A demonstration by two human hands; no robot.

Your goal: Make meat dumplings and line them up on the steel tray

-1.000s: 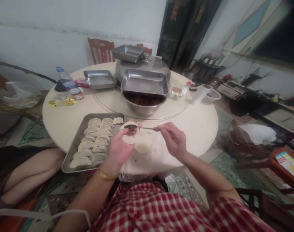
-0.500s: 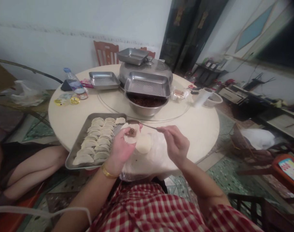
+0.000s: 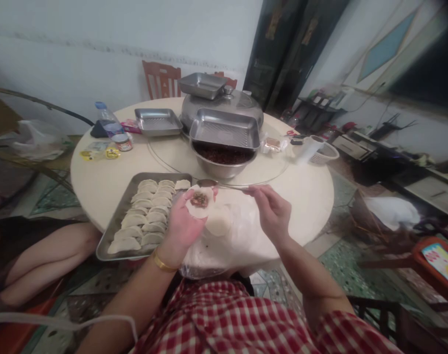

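Observation:
My left hand point(image 3: 182, 227) cups a round dumpling wrapper point(image 3: 199, 202) with a dab of dark filling on it. My right hand point(image 3: 271, 210) pinches the handle of a metal spoon point(image 3: 211, 184), whose bowl sits just above the wrapper, toward the steel bowl of dark filling point(image 3: 222, 158). More round wrappers point(image 3: 218, 221) lie on a plastic sheet point(image 3: 238, 241) under my hands. A metal tray point(image 3: 110, 239) to the left holds several folded dumplings point(image 3: 147, 214) in rows.
On the round table point(image 3: 308, 191) stand empty steel trays point(image 3: 158, 121), a lidded pot point(image 3: 224, 101), a water bottle point(image 3: 106, 123), small jars and a white basket point(image 3: 323, 153). A seated person's legs point(image 3: 47, 255) are at the left. Chairs stand behind the table.
The spoon has lifted off the wrapper, leaving filling on it, and moved up toward the filling bowl. My left hand has kept the wrapper in place.

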